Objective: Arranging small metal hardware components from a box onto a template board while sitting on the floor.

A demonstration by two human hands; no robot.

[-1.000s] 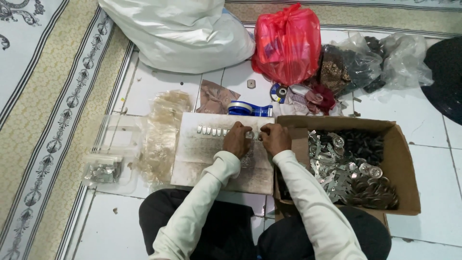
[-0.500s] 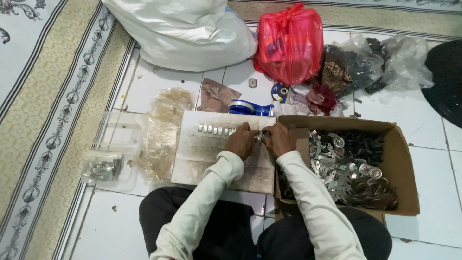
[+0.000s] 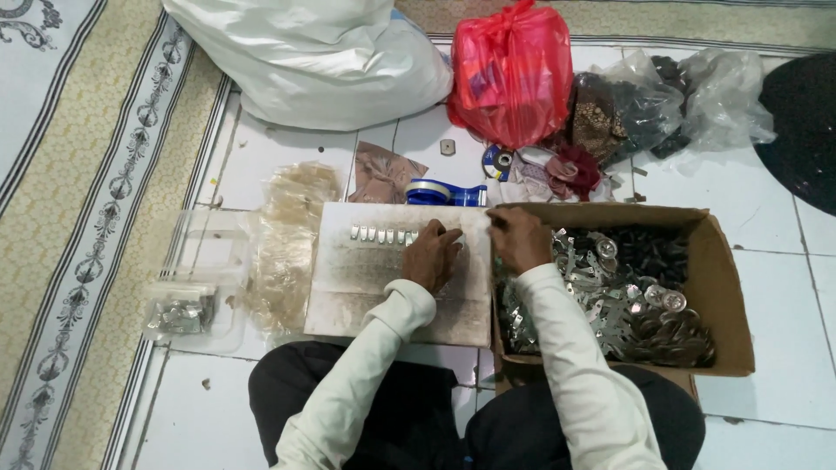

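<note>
The left hand (image 3: 433, 256) is laid, fingers curled, on the white board (image 3: 348, 287) at the end of a row of small metal clips (image 3: 380, 234). The right hand (image 3: 520, 238), at 3 o'clock of it, is seen over the cardboard box (image 3: 730, 287) rim, seemingly pinching a clip.

Open brown cardboard box (image 3: 723, 287) at right, filled with metal parts. Red plastic bag (image 3: 514, 74) at top centre; large white sack (image 3: 322, 61) to its left; clear plastic bags (image 3: 723, 96) top right. Clear plastic container (image 3: 196, 287) at left.

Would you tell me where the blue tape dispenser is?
The tape dispenser lies on the tiles just beyond the white board, below the red bag.
</note>
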